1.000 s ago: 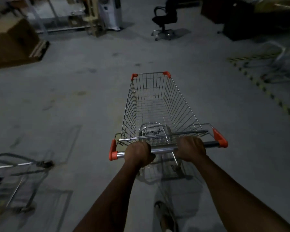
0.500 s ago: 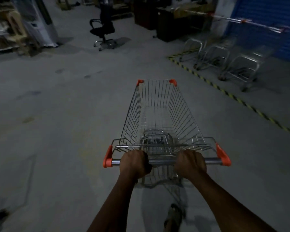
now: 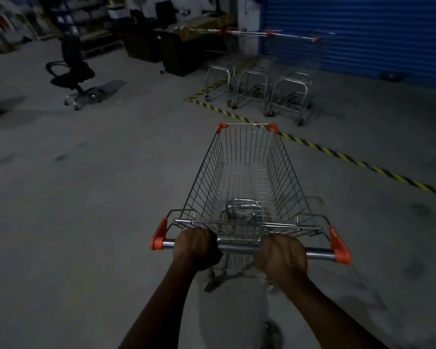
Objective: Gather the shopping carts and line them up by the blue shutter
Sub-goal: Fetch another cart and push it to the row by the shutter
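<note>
Silver wire shopping cart with orange corner caps [image 3: 247, 182] fills the lower centre of the frame, both hands curled tight around its metal push bar: left hand [image 3: 198, 248], right hand [image 3: 282, 256]. Three parked wire carts [image 3: 259, 81] stand at upper centre-right, beside the blue ribbed shutter [image 3: 363, 34], beyond yellow-black striped floor tape [image 3: 337, 154].

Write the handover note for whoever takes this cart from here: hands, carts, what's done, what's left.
Left hand and right hand: both grip the cart handle, fingers curled round the bar.
The cart is empty, on open floor, its nose just short of the yellow-black floor tape.
Done: three parked carts stand side by side beyond the tape, by the blue shutter.
Left: push this cart over the tape and set it in line with them, probably on the right, where the floor looks open. No other stray carts in view.
</note>
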`<state>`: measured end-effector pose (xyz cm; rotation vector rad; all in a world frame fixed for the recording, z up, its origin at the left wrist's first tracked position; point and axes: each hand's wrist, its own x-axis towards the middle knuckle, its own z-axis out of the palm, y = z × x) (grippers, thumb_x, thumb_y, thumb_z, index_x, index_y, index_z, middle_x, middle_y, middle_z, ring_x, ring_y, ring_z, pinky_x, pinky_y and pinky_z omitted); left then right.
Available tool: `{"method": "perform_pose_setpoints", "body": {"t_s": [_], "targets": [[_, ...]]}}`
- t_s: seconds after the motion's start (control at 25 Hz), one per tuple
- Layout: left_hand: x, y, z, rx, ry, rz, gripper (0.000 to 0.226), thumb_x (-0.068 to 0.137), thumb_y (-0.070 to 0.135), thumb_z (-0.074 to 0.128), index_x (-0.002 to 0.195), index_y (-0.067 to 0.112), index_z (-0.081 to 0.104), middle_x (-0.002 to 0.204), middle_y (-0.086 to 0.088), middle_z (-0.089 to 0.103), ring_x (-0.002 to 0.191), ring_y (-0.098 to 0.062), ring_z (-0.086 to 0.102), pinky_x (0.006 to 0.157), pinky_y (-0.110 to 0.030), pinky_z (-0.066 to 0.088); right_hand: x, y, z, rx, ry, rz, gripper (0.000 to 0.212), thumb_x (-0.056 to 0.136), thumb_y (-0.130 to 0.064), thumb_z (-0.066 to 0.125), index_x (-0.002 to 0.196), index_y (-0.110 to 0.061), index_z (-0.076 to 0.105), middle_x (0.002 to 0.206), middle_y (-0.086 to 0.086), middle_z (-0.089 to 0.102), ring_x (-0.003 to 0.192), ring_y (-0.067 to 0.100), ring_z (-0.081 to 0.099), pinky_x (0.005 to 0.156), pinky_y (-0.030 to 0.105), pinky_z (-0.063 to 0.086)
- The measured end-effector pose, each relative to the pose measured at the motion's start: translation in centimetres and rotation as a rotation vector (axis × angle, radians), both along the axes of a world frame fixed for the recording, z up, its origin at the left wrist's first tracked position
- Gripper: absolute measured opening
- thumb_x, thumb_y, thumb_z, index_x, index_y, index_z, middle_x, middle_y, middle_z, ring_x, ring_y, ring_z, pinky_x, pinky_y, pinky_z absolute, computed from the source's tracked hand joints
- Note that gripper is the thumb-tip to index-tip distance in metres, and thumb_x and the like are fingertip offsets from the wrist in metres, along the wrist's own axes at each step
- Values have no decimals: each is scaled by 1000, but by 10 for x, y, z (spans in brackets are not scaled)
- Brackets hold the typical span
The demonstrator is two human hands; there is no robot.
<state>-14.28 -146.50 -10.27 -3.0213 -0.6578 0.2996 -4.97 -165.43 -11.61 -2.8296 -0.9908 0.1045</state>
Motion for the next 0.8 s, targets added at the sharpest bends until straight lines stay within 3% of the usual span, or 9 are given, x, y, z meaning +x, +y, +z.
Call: {"method": "perform_pose_setpoints", "body": {"t_s": [0.08, 0.2, 0.36, 0.64, 0.8], "targets": [[59, -3, 1, 17, -6, -30, 38, 88, 46, 56, 105, 15, 69, 102, -7, 71, 95, -28, 69, 80, -37, 54, 50, -2, 13, -106, 27, -64, 21, 74, -35, 56, 81, -20, 69, 82, 1, 71, 78, 23, 69, 70, 28, 50], [143, -6, -3, -4, -87, -98, 36, 84, 49, 58, 95, 17, 69, 92, -6, 69, 87, -29, 70, 73, -36, 53, 127, -13, 20, -118, 66, -154, 25, 71, -35, 61, 90, -21, 71, 95, 0, 72, 92, 21, 70, 81, 28, 52], [235, -3, -18, 55, -217, -396, 31, 61, 51, 60, 58, 21, 62, 51, 0, 54, 45, -26, 58, 43, -30, 45, 212, -23, 17, -133, 105, -258, 24, 72, -31, 58, 90, -22, 70, 98, -1, 72, 93, 23, 70, 82, 30, 52], [407, 11, -49, 191, -510, -620, 25, 75, 37, 65, 64, 17, 56, 58, -8, 46, 50, -27, 48, 51, -37, 35, 363, -27, 15, -147, 199, -298, 24, 76, -39, 60, 94, -24, 66, 102, -2, 71, 96, 21, 67, 83, 29, 49], [528, 10, -46, 183, -484, -667, 30, 76, 42, 66, 65, 16, 57, 58, -7, 47, 51, -26, 49, 53, -34, 34, 471, -27, 13, -158, 207, -355, 26, 76, -41, 61, 95, -24, 66, 103, -1, 71, 96, 22, 67, 82, 30, 49]]}}
